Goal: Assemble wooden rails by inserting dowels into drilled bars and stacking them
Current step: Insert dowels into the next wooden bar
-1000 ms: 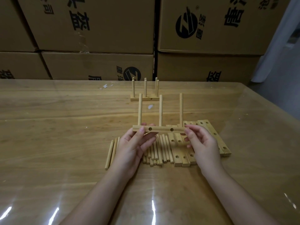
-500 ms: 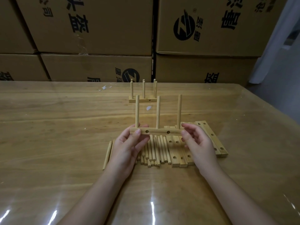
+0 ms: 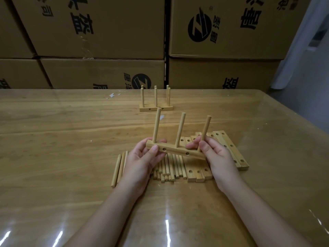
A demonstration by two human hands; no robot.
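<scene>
I hold a drilled wooden bar (image 3: 176, 151) with three dowels standing up out of it, lifted above the table and tilted down to the right. My left hand (image 3: 142, 159) grips its left end between thumb and fingers. My right hand (image 3: 216, 155) pinches its right end at the foot of the rightmost dowel (image 3: 204, 129). Under my hands lie a pile of loose dowels (image 3: 169, 168) and a row of drilled bars (image 3: 226, 148). Farther back stand finished rails (image 3: 156, 106) with upright dowels.
Two loose dowels (image 3: 118, 168) lie apart at the left of the pile. The glossy wooden table (image 3: 53, 148) ends at stacked cardboard boxes (image 3: 99, 38) behind. The table's right edge (image 3: 293, 122) borders a grey floor.
The bar with its three dowels has tilted, right end lower, and the dowels now lean right. My right fingers have shifted onto the rightmost dowel's foot.
</scene>
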